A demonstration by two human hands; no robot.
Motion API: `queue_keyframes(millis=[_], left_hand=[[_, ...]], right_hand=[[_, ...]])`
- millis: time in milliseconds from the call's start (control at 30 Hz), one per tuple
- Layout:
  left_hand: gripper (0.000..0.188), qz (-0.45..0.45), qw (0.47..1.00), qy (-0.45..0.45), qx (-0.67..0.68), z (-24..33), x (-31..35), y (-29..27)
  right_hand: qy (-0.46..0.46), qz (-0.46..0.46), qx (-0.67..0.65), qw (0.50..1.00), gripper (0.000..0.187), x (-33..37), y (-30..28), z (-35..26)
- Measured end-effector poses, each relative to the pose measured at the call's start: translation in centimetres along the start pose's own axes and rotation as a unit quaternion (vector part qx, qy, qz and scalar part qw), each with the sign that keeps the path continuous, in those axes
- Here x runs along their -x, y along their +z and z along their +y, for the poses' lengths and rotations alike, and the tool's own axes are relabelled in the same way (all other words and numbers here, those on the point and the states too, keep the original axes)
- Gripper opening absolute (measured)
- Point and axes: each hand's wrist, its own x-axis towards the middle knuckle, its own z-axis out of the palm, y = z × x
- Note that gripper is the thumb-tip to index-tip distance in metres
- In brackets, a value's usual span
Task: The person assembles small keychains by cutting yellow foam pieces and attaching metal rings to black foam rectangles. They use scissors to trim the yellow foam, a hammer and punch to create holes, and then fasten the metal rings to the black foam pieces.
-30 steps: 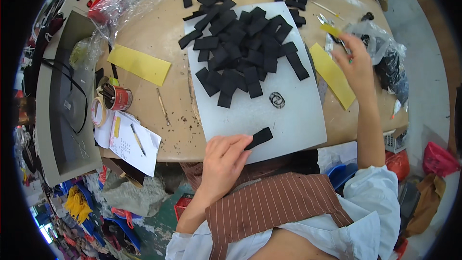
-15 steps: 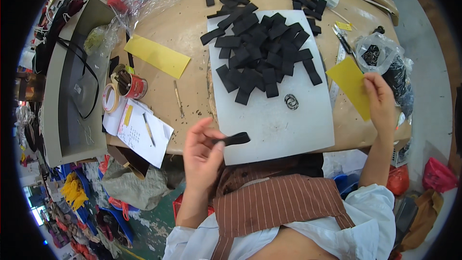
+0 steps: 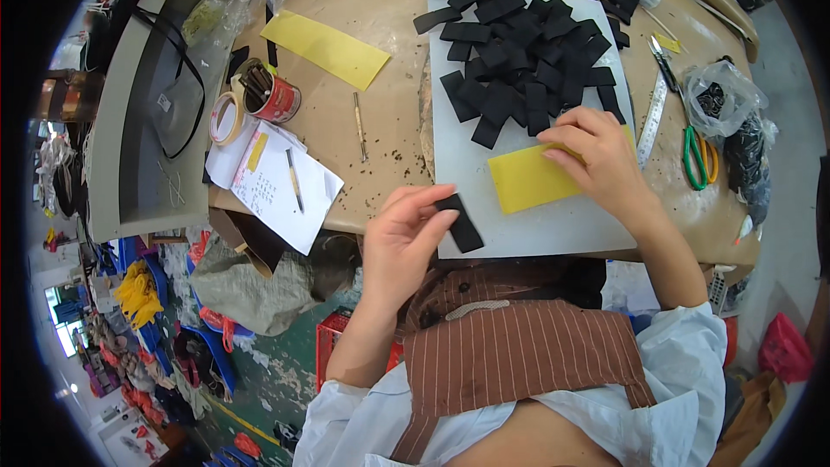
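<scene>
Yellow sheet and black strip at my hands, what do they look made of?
Yellow sheet: probably paper or thin card, matte; its edges are straight and its face flat. Black strip: likely fabric webbing, judging by its dull, even surface, though no weave shows.

A left hand (image 3: 399,238) pinches a black fabric strip (image 3: 464,229) between thumb and fingertips while the right hand (image 3: 607,156) grips a yellow rectangular sheet (image 3: 526,182), black strips (image 3: 529,56) heaped just beyond its fingers.
</scene>
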Motion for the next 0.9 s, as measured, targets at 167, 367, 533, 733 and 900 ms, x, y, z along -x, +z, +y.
queue_keyframes(millis=[167,367,533,733,900], left_hand=[[0.029,-0.044,0.996,0.053,-0.061,-0.4,-2.7,2.5],[0.056,-0.048,0.871,0.286,-0.397,-0.4,-4.3,3.0],[0.081,-0.093,0.885,0.233,-0.391,-0.9,-3.0,2.4],[0.088,-0.061,0.895,0.227,-0.378,-1.4,-2.2,3.7],[0.090,-0.060,0.897,0.231,-0.372,-1.6,-2.2,3.5]], right_hand=[[-0.017,-0.022,-0.069,0.997,0.029,2.3,0.7,-1.4],[-0.015,-0.040,-0.063,0.997,0.034,3.6,1.1,-1.5],[-0.017,-0.045,-0.078,0.996,0.033,4.0,1.1,-1.4],[-0.014,-0.047,-0.077,0.996,0.033,3.9,1.2,-1.6],[-0.016,-0.050,-0.072,0.996,0.036,3.9,1.3,-1.4]])
